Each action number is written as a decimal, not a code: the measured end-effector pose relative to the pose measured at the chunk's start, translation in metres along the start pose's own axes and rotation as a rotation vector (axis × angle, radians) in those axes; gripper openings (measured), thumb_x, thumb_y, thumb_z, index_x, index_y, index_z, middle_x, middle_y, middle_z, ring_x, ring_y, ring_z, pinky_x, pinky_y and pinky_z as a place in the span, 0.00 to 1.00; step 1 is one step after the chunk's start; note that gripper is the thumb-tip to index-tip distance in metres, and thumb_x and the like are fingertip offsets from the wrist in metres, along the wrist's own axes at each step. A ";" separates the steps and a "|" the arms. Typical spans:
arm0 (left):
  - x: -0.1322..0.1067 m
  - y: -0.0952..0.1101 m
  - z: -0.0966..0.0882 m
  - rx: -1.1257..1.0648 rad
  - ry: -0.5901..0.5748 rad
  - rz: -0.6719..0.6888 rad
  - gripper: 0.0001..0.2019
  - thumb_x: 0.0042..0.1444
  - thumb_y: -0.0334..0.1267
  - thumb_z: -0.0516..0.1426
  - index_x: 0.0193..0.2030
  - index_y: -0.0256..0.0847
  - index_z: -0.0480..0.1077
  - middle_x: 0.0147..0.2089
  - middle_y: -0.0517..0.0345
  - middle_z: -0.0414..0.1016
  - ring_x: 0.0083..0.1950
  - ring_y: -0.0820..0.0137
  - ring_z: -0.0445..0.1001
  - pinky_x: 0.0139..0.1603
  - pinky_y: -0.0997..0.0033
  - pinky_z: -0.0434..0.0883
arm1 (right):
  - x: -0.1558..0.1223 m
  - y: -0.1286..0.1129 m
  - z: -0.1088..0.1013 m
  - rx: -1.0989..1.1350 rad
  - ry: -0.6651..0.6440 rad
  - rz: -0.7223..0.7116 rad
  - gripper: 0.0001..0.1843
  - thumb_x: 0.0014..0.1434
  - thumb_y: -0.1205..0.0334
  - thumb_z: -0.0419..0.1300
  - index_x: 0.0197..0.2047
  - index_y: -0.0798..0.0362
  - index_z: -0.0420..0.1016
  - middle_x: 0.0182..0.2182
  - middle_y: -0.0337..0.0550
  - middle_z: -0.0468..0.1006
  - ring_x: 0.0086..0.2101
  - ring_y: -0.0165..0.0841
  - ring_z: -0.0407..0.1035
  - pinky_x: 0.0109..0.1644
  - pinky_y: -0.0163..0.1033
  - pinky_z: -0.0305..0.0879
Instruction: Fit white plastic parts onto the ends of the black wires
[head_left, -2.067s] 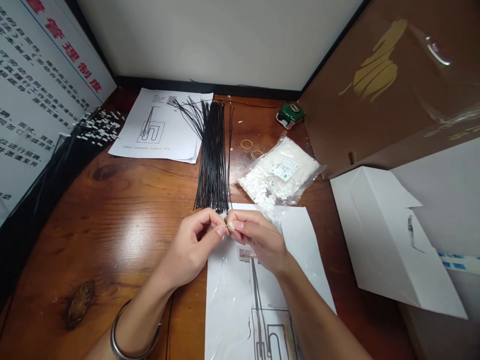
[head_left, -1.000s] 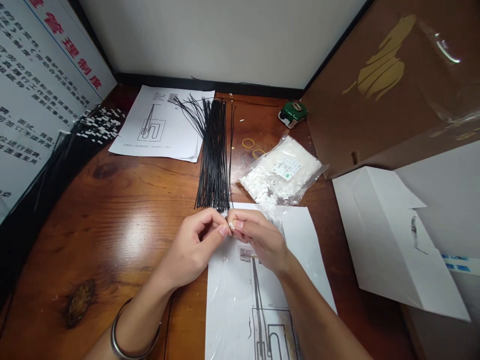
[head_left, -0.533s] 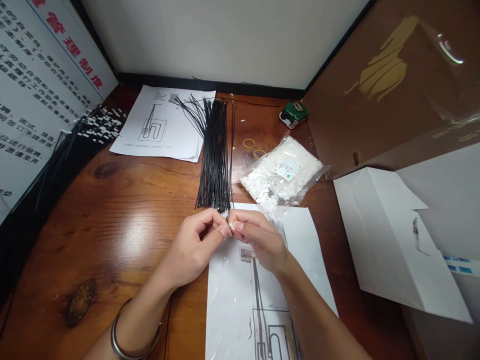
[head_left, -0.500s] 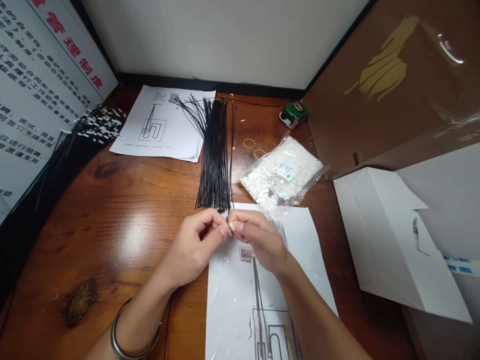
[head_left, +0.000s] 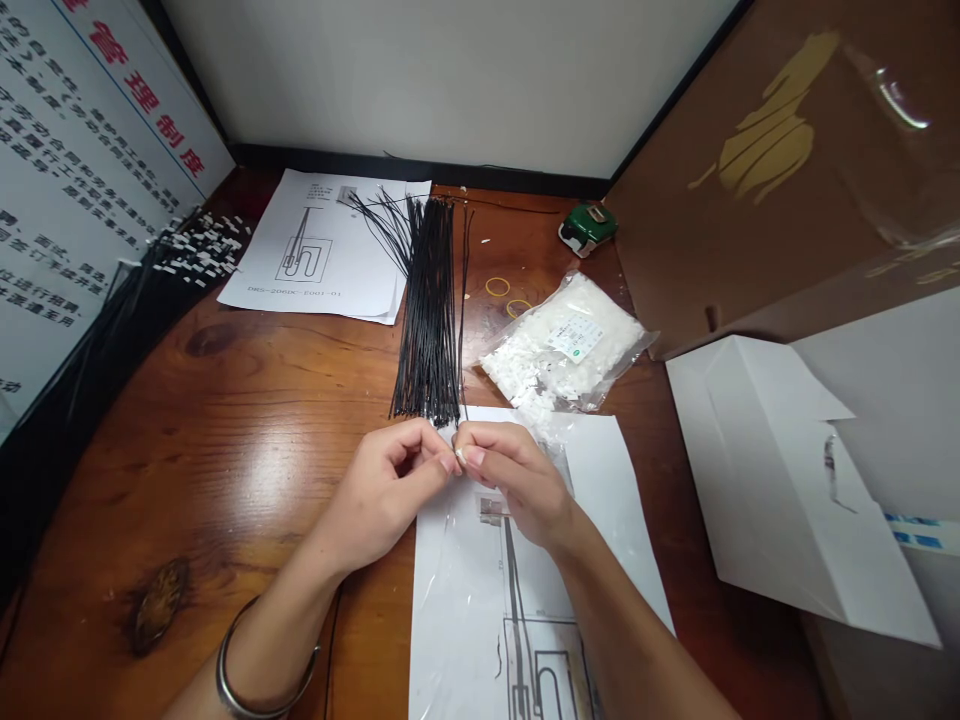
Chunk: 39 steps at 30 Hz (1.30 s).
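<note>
Fingertips of both hands meet above the top edge of a printed drawing sheet (head_left: 465, 620). My left hand (head_left: 397, 490) is closed in a pinch on a thin black wire (head_left: 331, 640), whose length shows hanging below the wrist; its tip is hidden by the fingers. In my right hand (head_left: 517, 480), thumb and forefinger pinch a tiny white connector housing (head_left: 460, 455), mostly covered by the fingers. Just beyond the hands lies a bundle of black wires (head_left: 427, 310). To its right is a clear bag of white connector housings (head_left: 577, 340), with some pieces at its near end.
A second drawing (head_left: 315, 250) lies at the back left. Along the left edge runs a heap of black wires with white ends (head_left: 199, 245). A green tape measure (head_left: 587, 230) and yellow rubber bands (head_left: 497, 287) lie at the back. A white box (head_left: 757, 480) stands right.
Both hands stay almost in place, fingertips still together. The white housing shows slightly less between the right fingers, and the left forearm has shifted a little to the left.
</note>
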<state>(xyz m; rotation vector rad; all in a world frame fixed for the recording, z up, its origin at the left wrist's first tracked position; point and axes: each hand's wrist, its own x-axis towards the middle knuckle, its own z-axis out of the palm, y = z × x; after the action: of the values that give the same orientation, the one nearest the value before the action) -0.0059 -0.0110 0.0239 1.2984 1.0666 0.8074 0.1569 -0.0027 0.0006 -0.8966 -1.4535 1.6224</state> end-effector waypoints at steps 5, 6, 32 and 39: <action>0.000 0.000 0.000 -0.003 0.001 0.000 0.11 0.56 0.39 0.55 0.24 0.40 0.66 0.24 0.63 0.65 0.26 0.74 0.59 0.28 0.71 0.56 | 0.000 0.001 0.000 -0.004 0.001 -0.008 0.16 0.59 0.59 0.51 0.21 0.50 0.55 0.19 0.32 0.52 0.22 0.29 0.45 0.28 0.38 0.44; 0.000 -0.001 0.000 -0.005 0.000 0.000 0.10 0.56 0.39 0.55 0.25 0.40 0.66 0.24 0.63 0.65 0.26 0.74 0.59 0.28 0.71 0.56 | 0.000 0.001 0.000 -0.006 0.000 -0.012 0.16 0.59 0.59 0.51 0.21 0.50 0.55 0.19 0.32 0.52 0.22 0.29 0.45 0.28 0.38 0.44; 0.001 -0.001 -0.003 -0.020 -0.017 -0.043 0.07 0.53 0.34 0.54 0.25 0.39 0.66 0.22 0.66 0.61 0.25 0.77 0.58 0.28 0.73 0.57 | 0.002 0.001 -0.001 -0.059 -0.038 -0.011 0.17 0.58 0.60 0.51 0.20 0.50 0.52 0.18 0.31 0.50 0.21 0.27 0.44 0.26 0.38 0.43; 0.001 -0.002 -0.005 -0.039 -0.032 -0.063 0.06 0.51 0.33 0.54 0.24 0.39 0.66 0.21 0.67 0.60 0.23 0.78 0.56 0.27 0.73 0.56 | 0.001 0.002 -0.001 -0.111 -0.051 0.003 0.17 0.59 0.59 0.50 0.21 0.50 0.52 0.19 0.32 0.51 0.23 0.28 0.45 0.27 0.37 0.43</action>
<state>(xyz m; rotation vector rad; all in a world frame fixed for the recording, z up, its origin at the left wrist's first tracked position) -0.0102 -0.0083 0.0218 1.2352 1.0570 0.7542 0.1566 -0.0012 -0.0015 -0.9253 -1.5914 1.5900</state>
